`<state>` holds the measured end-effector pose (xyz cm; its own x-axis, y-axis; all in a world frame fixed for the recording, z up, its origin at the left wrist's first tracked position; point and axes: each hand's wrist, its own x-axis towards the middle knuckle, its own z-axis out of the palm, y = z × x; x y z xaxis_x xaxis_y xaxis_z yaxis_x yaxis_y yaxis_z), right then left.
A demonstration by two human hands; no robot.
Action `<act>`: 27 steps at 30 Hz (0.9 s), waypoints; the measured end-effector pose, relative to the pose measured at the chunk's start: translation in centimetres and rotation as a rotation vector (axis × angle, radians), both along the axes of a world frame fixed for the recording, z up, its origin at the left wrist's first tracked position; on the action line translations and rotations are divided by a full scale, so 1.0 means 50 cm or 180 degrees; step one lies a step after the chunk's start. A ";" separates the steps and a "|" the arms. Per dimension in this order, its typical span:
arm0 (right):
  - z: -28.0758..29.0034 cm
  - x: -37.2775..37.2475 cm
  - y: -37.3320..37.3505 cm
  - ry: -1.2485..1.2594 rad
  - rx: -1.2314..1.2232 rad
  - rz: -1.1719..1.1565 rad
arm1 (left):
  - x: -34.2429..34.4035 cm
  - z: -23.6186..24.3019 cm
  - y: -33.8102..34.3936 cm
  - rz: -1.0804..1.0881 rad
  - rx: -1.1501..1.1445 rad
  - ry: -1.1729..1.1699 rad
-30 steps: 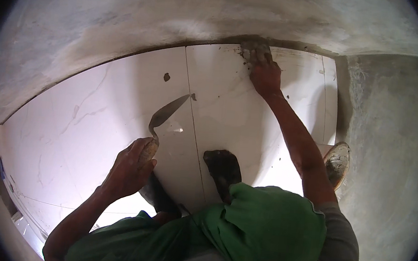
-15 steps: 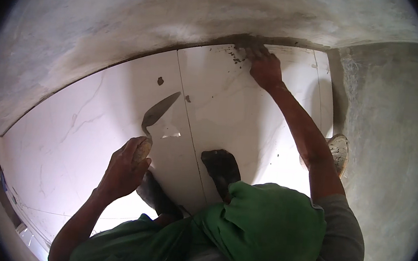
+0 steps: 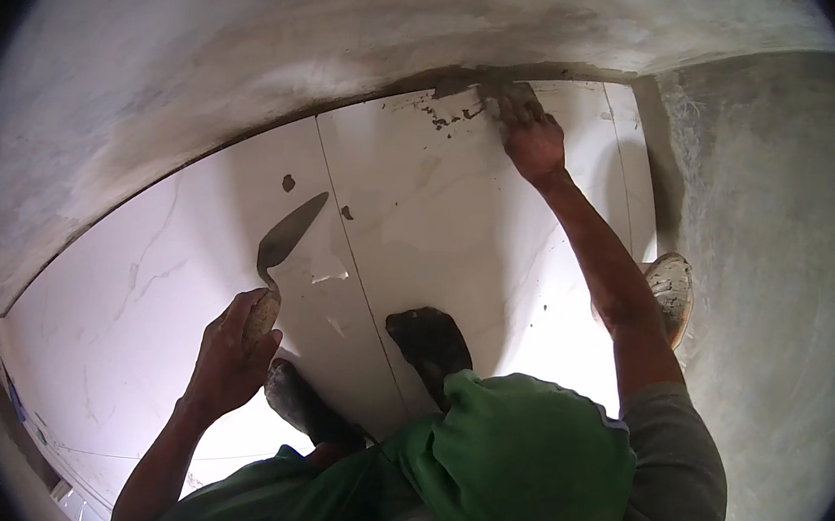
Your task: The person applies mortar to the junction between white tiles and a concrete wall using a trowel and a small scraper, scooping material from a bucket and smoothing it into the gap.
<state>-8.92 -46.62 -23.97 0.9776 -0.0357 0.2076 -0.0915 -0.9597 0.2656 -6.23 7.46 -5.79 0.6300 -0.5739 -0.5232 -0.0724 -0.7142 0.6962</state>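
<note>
My left hand [image 3: 233, 353] grips the handle of a pointed metal trowel [image 3: 287, 238], blade angled up over the white marble-look floor tiles [image 3: 139, 334]. My right hand [image 3: 534, 141] reaches far forward and presses on wet grey mortar [image 3: 474, 90] along the top edge of the tile, where it meets the grey cement wall [image 3: 256, 54]. Its fingers are bent down into the mortar; whether they hold anything is hidden. Dark mortar specks [image 3: 446, 118] lie on the tile beside that hand.
A thin joint [image 3: 353, 254] runs between two tiles. My feet [image 3: 430, 342] stand on the tiles, one more [image 3: 671, 290] at the right tile edge. Bare grey cement floor [image 3: 786, 296] lies to the right. Green trousers fill the lower view.
My right hand slid left along the tile's top edge, smearing mortar. The left hand with the trowel stayed nearly still.
</note>
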 end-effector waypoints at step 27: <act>0.084 0.068 -0.448 0.0473 0.0660 -0.2917 | 0.030 -0.063 0.083 -0.0246 0.0262 -0.0185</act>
